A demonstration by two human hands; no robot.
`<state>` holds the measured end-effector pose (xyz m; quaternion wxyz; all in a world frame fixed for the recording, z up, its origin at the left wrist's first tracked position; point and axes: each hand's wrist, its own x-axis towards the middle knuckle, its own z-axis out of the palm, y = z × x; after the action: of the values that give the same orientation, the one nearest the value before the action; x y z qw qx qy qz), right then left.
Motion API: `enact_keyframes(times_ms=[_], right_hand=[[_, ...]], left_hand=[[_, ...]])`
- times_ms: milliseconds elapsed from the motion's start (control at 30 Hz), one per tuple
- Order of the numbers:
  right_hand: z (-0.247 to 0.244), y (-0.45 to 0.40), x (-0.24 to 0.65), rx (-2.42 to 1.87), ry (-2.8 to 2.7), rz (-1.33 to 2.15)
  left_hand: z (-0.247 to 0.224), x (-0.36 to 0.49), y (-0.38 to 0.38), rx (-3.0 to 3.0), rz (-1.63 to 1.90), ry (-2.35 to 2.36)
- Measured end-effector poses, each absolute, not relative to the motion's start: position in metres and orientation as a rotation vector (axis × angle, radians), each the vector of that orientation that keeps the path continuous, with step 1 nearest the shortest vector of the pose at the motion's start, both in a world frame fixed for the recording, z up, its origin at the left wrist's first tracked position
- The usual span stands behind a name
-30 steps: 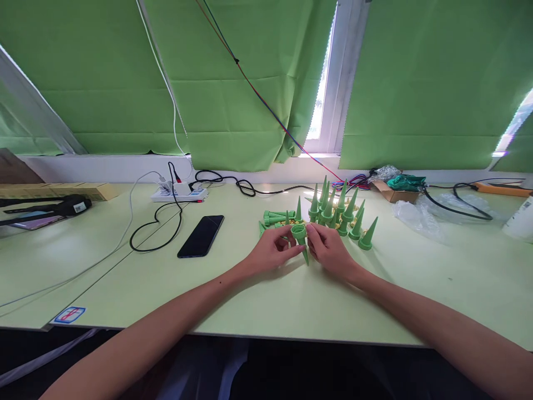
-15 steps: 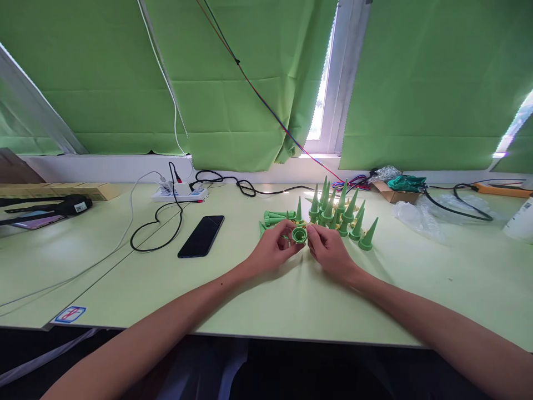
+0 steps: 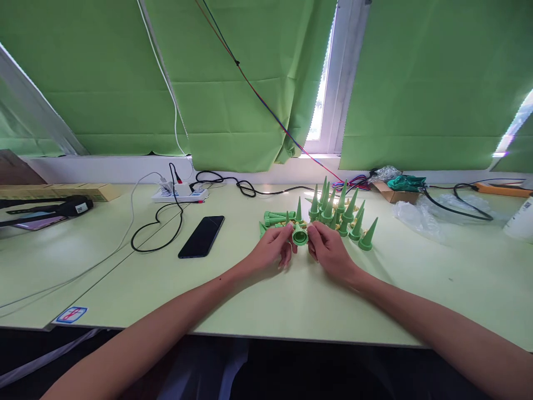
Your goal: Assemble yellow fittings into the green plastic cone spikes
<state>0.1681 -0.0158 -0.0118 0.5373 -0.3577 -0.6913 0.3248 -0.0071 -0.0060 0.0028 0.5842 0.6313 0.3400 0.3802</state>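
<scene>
Between my two hands is a green cone piece [image 3: 300,237], its round hollow end facing me. My left hand [image 3: 275,246] pinches it from the left, with the lower fingers curled beneath. From the right, my right hand [image 3: 331,250] has thumb and fingertips closed at its rim; whether a small part is also between them is hidden. Just beyond, several green cones [image 3: 327,210] stand points up in a cluster, with yellowish bits among them. A single cone [image 3: 368,236] stands at the cluster's right end. Green pieces [image 3: 275,217] lie on their sides behind my left hand.
A black phone [image 3: 201,236] lies on the table [image 3: 308,311] left of my hands. Behind it are a white power strip [image 3: 181,193] and looping cables. At the back right are an open cardboard box [image 3: 397,193], clear plastic bags [image 3: 420,219] and an orange object [image 3: 502,190].
The green piece has tilted in my hands, so its pointed part now shows above the rim. My left fingers have shifted, with the lower ones now curled below. My right hand has barely moved.
</scene>
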Motion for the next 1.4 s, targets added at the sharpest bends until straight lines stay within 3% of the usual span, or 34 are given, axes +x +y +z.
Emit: enact_keyframes(times_ms=[900,1400], right_hand=[[-0.0042,-0.0173,0.1673,-0.964,-1.767,0.513],[-0.0091,-0.0144,0.1673,-0.996,-1.682,0.604]], left_hand=[[0.0098,-0.0133,-0.0075,1.828,0.947,0.784],[0.008,-0.0113,-0.0066,2.093,1.132,0.911]])
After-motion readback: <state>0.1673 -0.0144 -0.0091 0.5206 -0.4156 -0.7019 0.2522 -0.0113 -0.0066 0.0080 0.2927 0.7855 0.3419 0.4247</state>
